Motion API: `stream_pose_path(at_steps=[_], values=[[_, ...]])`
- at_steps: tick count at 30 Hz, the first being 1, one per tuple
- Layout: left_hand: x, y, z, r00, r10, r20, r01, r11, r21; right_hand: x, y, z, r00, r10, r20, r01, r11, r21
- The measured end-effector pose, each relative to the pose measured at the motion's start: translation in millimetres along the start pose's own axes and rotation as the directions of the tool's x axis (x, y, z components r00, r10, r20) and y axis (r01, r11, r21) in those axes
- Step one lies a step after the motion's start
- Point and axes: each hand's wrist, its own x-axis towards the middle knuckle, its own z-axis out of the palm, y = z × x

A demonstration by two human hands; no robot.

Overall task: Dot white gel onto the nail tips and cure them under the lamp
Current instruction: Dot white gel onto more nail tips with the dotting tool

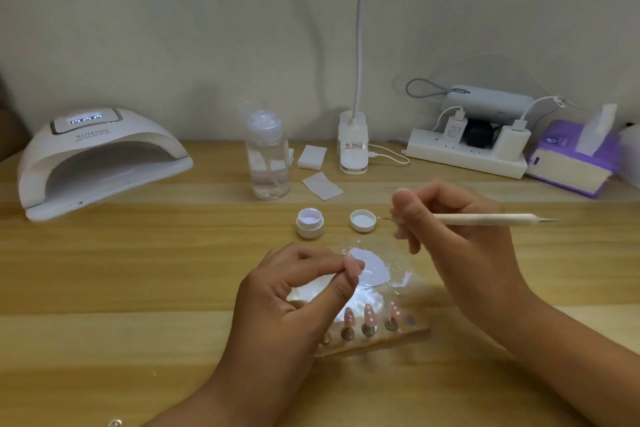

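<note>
Wooden table [138,270] before you: your left hand [294,295] pinches a nail tip [353,265], likely light and slick, so hold its edges; your right hand [450,229] grips the dotting tool [485,218]

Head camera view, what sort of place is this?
Likely a home nail-art desk: a curing lamp, an open pot of white gel, and a row of dotted nail tips.
</note>
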Motion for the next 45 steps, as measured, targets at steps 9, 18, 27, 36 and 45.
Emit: stream_pose_path(at_steps=[9,18,27,36,45], values=[[-1.9,0.3,1.8,0.984,0.179,0.024,-0.180,0.975,0.133,-17.8,-19.6,13.4,0.990,-0.053,0.132,0.033,0.989,0.144],[-1.9,-0.5,2.8,0.972,0.232,0.023,-0.233,0.962,0.143,-20.5,-17.0,17.2,0.991,-0.037,0.132,0.019,0.991,0.136],[-1.8,0.9,2.3,0.967,0.252,0.036,-0.254,0.953,0.164,-20.6,-15.8,18.5,0.992,-0.019,0.122,0.005,0.994,0.111],[-1.4,-1.1,2.8,0.965,0.261,0.029,-0.262,0.950,0.169,-20.7,-15.5,18.5,0.991,-0.019,0.129,0.005,0.994,0.109],[-1.9,-1.1,2.7,0.966,0.255,0.033,-0.257,0.953,0.159,-21.6,-14.5,16.6,0.992,-0.016,0.126,0.003,0.994,0.105]])
